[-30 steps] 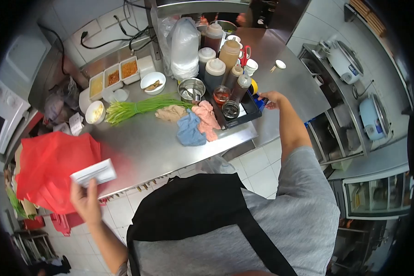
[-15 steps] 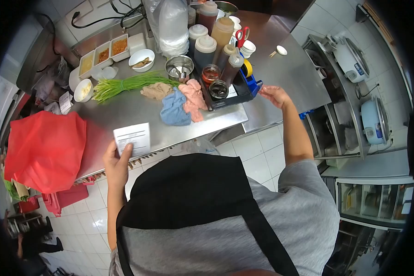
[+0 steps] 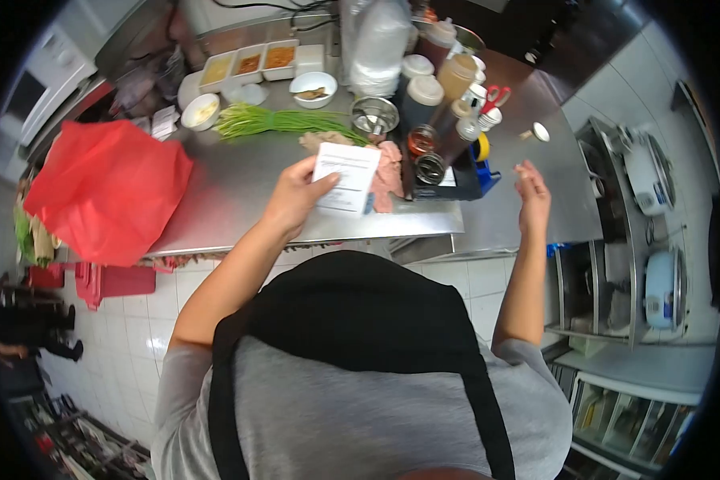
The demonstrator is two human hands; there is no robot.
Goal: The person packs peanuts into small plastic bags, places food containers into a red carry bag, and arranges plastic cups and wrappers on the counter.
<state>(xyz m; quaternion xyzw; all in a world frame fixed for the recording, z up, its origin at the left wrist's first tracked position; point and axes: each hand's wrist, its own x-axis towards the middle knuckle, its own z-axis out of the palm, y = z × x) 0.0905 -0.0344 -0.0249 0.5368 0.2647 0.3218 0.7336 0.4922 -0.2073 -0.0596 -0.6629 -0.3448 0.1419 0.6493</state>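
Avoid jolting the tape dispenser (image 3: 486,181) by hastily sweeping the right hand (image 3: 534,200), loosely spread beside it, toward the left hand (image 3: 291,200), pinching the printed slip (image 3: 354,166).

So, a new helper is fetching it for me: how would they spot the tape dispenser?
On the steel counter, find the black tray beneath the squeeze bottles. The tape dispenser is at its right-hand end, near the right hand. Its bright blue body and yellow roll set it apart from the black tray and brown bottles.
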